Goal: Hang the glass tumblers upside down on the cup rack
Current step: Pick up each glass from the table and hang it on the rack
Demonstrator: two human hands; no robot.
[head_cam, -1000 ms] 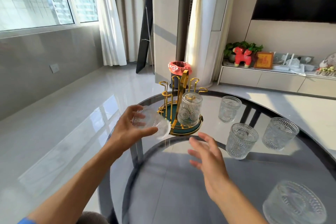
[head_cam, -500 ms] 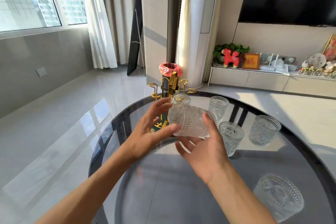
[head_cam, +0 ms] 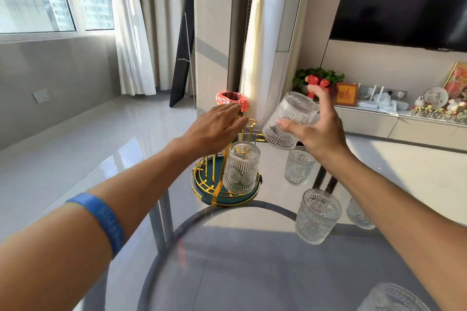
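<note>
A gold cup rack [head_cam: 222, 184] with a green round base stands on the glass table. One ribbed tumbler [head_cam: 241, 168] hangs upside down on its near-right peg. My right hand [head_cam: 317, 129] grips a second tumbler [head_cam: 288, 120], tilted mouth-down, to the right of the rack's top. My left hand [head_cam: 217, 129] rests flat over the rack's top pegs and hides them; its fingers are apart and hold nothing. Three more tumblers stand upright to the right: one behind my right hand [head_cam: 298, 166], one nearer [head_cam: 317, 214], one partly behind my forearm [head_cam: 357, 214].
Another tumbler [head_cam: 394, 298] shows at the bottom right edge. The round glass table [head_cam: 227, 260] has a dark rim. A bin with a red bag [head_cam: 232, 98] stands on the floor behind the rack. A low cabinet with ornaments [head_cam: 404, 118] runs along the right wall.
The tumbler passed from both hands into my right hand alone and rose up and to the right. My left hand let go and moved onto the top of the rack.
</note>
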